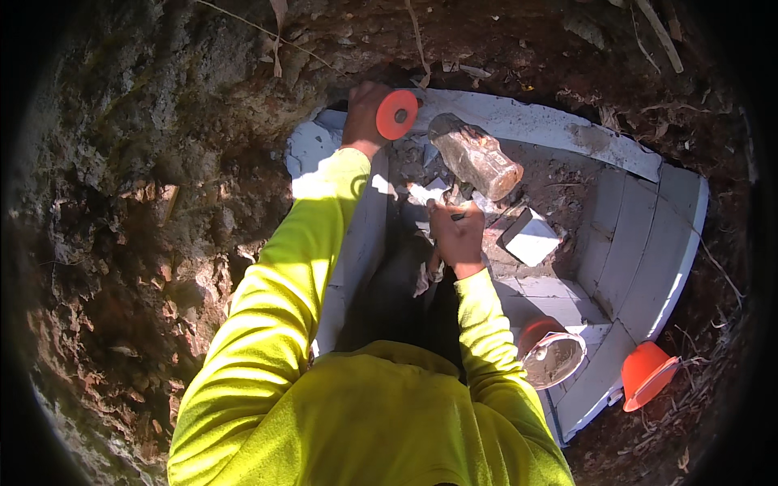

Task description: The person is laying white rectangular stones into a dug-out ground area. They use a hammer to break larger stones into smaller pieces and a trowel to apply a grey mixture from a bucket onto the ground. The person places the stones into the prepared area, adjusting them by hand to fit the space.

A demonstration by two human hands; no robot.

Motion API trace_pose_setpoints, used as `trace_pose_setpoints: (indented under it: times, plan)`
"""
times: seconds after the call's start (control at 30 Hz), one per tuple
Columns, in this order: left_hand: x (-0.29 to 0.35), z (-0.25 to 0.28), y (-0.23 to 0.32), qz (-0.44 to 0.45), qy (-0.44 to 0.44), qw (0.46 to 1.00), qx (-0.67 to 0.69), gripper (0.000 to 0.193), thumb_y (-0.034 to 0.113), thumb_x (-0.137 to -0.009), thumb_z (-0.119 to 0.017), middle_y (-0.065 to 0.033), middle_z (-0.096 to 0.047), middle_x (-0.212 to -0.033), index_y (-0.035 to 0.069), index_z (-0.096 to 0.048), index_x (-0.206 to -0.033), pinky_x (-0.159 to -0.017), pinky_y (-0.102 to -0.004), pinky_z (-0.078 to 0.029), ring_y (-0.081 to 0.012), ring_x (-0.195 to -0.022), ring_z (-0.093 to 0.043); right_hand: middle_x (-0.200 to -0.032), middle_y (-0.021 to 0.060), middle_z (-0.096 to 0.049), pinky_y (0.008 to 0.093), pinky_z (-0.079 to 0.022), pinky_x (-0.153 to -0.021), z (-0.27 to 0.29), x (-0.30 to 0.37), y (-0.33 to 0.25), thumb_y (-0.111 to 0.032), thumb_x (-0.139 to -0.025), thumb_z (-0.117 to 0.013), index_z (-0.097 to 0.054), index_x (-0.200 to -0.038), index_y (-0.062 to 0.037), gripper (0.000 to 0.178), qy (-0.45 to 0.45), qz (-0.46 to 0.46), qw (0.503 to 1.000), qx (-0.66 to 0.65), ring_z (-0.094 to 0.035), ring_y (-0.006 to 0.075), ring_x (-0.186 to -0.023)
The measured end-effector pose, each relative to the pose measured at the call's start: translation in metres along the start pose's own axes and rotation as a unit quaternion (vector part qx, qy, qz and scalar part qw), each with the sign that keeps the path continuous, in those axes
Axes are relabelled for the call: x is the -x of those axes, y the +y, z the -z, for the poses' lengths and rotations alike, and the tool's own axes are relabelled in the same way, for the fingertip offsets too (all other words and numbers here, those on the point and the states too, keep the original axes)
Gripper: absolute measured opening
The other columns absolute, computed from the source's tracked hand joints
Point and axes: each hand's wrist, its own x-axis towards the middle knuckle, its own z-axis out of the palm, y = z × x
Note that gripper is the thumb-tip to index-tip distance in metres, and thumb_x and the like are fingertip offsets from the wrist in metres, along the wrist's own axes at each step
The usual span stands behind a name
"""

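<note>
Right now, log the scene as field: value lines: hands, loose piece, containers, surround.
left_hand: left hand closed on orange-guarded tool
right_hand: right hand closed on handle of hammer, close to its head
loose_piece: white block, right of the right hand
containers: reddish bucket, grey inside; orange container, tilted, beyond pale wall
surround: pale wall; rough earth

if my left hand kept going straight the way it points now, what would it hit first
Probably the earth bank, which shows just past the left hand in that line; how much gap lies between is unclear from this view.
</note>
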Motion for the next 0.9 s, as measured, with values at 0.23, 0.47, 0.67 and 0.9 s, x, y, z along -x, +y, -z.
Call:
trace_pose_setpoints:
  times: [0.23, 0.47, 0.67, 0.9]
  plan:
    - [-0.006, 0.002, -0.001, -0.020, 0.006, 0.997, 0.071, 0.023, 0.019, -0.069, -0.072, -0.0058, -0.063, -0.093, 0.012, -0.066, -0.091, -0.086, -0.0414, -0.040, -0.0284, -0.097, -0.054, -0.063, 0.0003, -0.046, 0.0311, -0.042, -0.057, -0.021, -0.012, 0.010, -0.009, -0.091, -0.055, -0.050, -0.084, -0.0076, 0.009, 0.069, 0.250, 0.957, -0.126, -0.043, 0.0116, -0.056]
    - [0.005, -0.004, 0.030, -0.007, -0.083, 0.994, 0.075, 0.030, 0.024, -0.067, -0.072, -0.0053, -0.063, -0.096, 0.013, -0.068, -0.095, -0.092, -0.0423, -0.038, -0.0265, -0.099, -0.055, -0.086, 0.0162, -0.067, 0.0343, -0.049, -0.070, 0.018, 0.001, 0.009, -0.016, -0.083, -0.066, -0.065, -0.089, 0.0012, 0.019, -0.049, -0.006, 0.992, 0.118, -0.064, 0.0226, -0.078]
    - [-0.026, 0.013, 0.036, -0.060, -0.039, 0.996, 0.060, 0.024, 0.021, -0.068, -0.073, -0.0039, -0.064, -0.096, 0.013, -0.067, -0.090, -0.090, -0.0376, -0.039, -0.0242, -0.097, -0.055, -0.071, 0.0048, -0.059, 0.0317, -0.044, -0.059, 0.070, 0.052, -0.014, -0.004, -0.080, -0.069, -0.061, -0.084, 0.0007, 0.011, 0.104, 0.205, 0.961, 0.156, -0.055, 0.0178, -0.062]
    - [-0.030, 0.013, 0.023, -0.032, -0.006, 0.994, 0.101, 0.025, 0.016, -0.069, -0.073, -0.0077, -0.063, -0.096, 0.012, -0.066, -0.093, -0.088, -0.0392, -0.044, -0.0275, -0.097, -0.055, -0.060, 0.0027, -0.040, 0.0334, -0.042, -0.053, 0.028, 0.027, -0.071, -0.008, -0.091, -0.057, -0.045, -0.080, -0.0066, 0.016, 0.099, 0.385, 0.827, -0.398, -0.040, 0.0141, -0.052]
